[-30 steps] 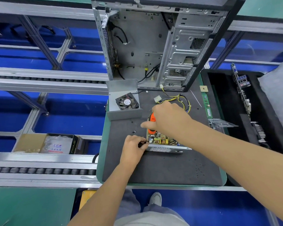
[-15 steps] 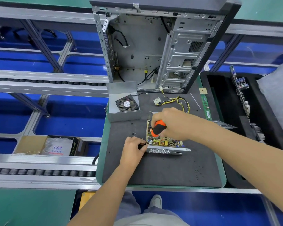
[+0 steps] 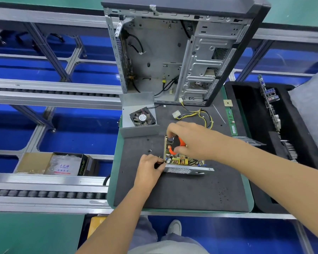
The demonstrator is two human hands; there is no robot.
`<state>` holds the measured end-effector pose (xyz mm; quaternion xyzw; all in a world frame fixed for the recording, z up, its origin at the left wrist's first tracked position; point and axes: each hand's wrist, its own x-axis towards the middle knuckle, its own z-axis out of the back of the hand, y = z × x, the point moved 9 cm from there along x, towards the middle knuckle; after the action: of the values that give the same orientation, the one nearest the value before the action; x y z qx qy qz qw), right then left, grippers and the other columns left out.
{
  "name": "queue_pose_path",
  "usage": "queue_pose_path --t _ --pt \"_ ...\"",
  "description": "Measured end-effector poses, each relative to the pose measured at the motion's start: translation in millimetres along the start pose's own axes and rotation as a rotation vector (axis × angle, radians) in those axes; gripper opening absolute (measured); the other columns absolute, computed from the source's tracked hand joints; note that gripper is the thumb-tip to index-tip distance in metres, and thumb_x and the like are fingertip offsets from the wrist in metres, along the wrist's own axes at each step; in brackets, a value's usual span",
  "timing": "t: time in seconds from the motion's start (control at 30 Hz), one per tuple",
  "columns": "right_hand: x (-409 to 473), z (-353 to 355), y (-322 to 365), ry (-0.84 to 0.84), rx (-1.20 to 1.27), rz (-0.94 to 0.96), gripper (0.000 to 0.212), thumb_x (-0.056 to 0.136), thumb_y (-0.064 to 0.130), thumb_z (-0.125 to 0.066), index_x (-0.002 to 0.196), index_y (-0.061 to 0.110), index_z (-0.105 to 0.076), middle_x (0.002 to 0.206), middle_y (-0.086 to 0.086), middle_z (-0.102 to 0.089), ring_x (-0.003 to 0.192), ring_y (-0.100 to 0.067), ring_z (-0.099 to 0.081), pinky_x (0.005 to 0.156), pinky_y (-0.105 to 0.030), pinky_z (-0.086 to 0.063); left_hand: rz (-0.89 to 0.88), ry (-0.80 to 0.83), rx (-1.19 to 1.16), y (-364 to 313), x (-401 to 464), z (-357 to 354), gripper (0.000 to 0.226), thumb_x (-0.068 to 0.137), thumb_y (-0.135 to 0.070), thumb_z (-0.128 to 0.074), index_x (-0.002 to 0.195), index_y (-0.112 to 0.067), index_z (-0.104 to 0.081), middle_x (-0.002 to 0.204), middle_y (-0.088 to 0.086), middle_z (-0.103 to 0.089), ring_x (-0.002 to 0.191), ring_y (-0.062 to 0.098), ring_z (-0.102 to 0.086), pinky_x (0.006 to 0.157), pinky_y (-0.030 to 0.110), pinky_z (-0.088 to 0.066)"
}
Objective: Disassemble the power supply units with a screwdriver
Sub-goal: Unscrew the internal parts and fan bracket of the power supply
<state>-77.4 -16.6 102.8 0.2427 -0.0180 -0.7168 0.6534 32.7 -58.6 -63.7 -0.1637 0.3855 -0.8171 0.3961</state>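
Off the tabletop's left edge, a cardboard box (image 3: 35, 163) with a plastic bag (image 3: 63, 165) in it sits down among the conveyor rails. Near the far-left corner of the dark mat (image 3: 182, 191) lies the metal cover (image 3: 139, 114), with a black fan (image 3: 142, 116) resting in it. Two small black screws (image 3: 150, 150) lie loose on the mat just in front of it. The left hand (image 3: 150, 169) is clamped on the near-left corner of the open power supply (image 3: 184, 162), fingers curled round its edge. That power supply sits about mid-mat, its green circuit board face up and the perforated metal wall toward the near edge. The right hand (image 3: 188, 139) is above the board, closed round an orange-and-black screwdriver (image 3: 176, 145), fingertips pinching near the top of the handle; the tip is hidden, so where it lands can't be made out. At the far edge stands the gutted computer case (image 3: 173, 57), side open. A bundle of yellow and black wires (image 3: 200, 114) with a white plug lies in front of it. Along the right edge lies a green memory stick (image 3: 232, 123), and past it a black tray (image 3: 250, 125) holds circuit boards (image 3: 270, 105) standing on edge.
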Motion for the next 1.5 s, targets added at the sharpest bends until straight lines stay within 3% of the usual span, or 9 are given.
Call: queue_pose_path --t 0.2,0.3,0.47,0.67,0.77,0.97,1.17,1.37,1.5 --pt "-2 4 -10 -0.019 -0.192 -0.185 0.056 0.084 0.076 -0.047 0.105 0.024 -0.047 0.074 0.004 -0.042 0.080 -0.026 -0.047 0.060 -0.039 -0.041 -0.028 -0.010 0.004 -4 0 1 0.018 0.086 -0.014 -0.077 0.102 -0.005 -0.077 0.094 0.007 -0.070 0.097 0.021 -0.052 0.085 0.025 -0.043" --pt "3 7 6 -0.110 -0.480 -0.087 0.044 0.100 0.058 -0.037 0.108 0.018 -0.051 0.069 -0.003 -0.040 0.084 -0.034 -0.059 0.057 -0.035 -0.033 -0.019 0.003 0.007 -2 0 1 0.019 0.087 -0.015 -0.076 0.104 -0.006 -0.077 0.096 0.006 -0.070 0.099 0.021 -0.052 0.088 0.029 -0.045" --pt "5 5 5 -0.015 -0.104 0.017 0.026 0.088 0.026 -0.060 0.110 0.022 -0.047 0.108 0.001 -0.052 0.103 -0.024 -0.049 0.076 -0.034 -0.042 -0.017 0.003 0.001 -2 -1 1 0.019 0.087 -0.016 -0.076 0.105 -0.007 -0.076 0.096 0.004 -0.069 0.100 0.017 -0.050 0.085 0.020 -0.041" --pt "1 5 -17 0.045 -0.282 -0.224 0.061 0.084 0.078 -0.040 0.102 0.019 -0.039 0.073 -0.001 -0.037 0.082 -0.029 -0.044 0.053 -0.036 -0.031 -0.010 0.003 -0.007 -1 0 -1 0.018 0.086 -0.015 -0.078 0.101 -0.007 -0.076 0.094 0.003 -0.069 0.099 0.017 -0.051 0.085 0.025 -0.045" --pt "6 11 -1 -0.058 -0.489 -0.142 0.051 0.097 0.065 -0.034 0.110 0.018 -0.047 0.068 -0.002 -0.035 0.089 -0.033 -0.058 0.056 -0.035 -0.031 -0.003 0.010 -0.001 1 1 -2 0.017 0.086 -0.016 -0.077 0.102 -0.010 -0.076 0.093 -0.001 -0.067 0.096 0.013 -0.048 0.084 0.020 -0.042" --pt "7 12 -7 -0.015 0.015 -0.079 0.029 0.092 0.035 -0.062 0.107 0.020 -0.042 0.093 0.004 -0.051 0.094 -0.024 -0.050 0.066 -0.034 -0.036 -0.008 0.004 0.004 2 1 -3 0.014 0.086 -0.017 -0.077 0.098 -0.011 -0.077 0.091 -0.003 -0.066 0.094 0.011 -0.046 0.082 0.015 -0.037" --pt "1 14 -27 -0.082 -0.415 -0.239 0.050 0.096 0.063 -0.041 0.126 0.023 -0.043 0.088 -0.005 -0.051 0.092 -0.035 -0.060 0.059 -0.036 -0.038 -0.020 -0.003 0.001 0 1 -2 0.013 0.084 -0.015 -0.078 0.097 -0.011 -0.077 0.089 -0.005 -0.065 0.093 0.011 -0.047 0.082 0.016 -0.039" --pt "3 9 -11 -0.041 -0.094 -0.011 0.029 0.091 0.032 -0.062 0.111 0.021 -0.044 0.100 0.007 -0.046 0.100 -0.024 -0.052 0.079 -0.038 -0.045 -0.026 -0.007 -0.005 0 1 -2 0.013 0.084 -0.016 -0.079 0.097 -0.011 -0.077 0.088 -0.006 -0.064 0.093 0.012 -0.048 0.081 0.015 -0.040" --pt "3 0 -10 -0.043 -0.119 -0.082 0.054 0.085 0.067 -0.055 0.107 0.020 -0.043 0.100 0.000 -0.055 0.089 -0.027 -0.054 0.069 -0.038 -0.042 -0.023 -0.003 -0.011 0 1 -2 0.014 0.084 -0.017 -0.079 0.098 -0.012 -0.076 0.089 -0.005 -0.065 0.094 0.013 -0.049 0.082 0.021 -0.043"
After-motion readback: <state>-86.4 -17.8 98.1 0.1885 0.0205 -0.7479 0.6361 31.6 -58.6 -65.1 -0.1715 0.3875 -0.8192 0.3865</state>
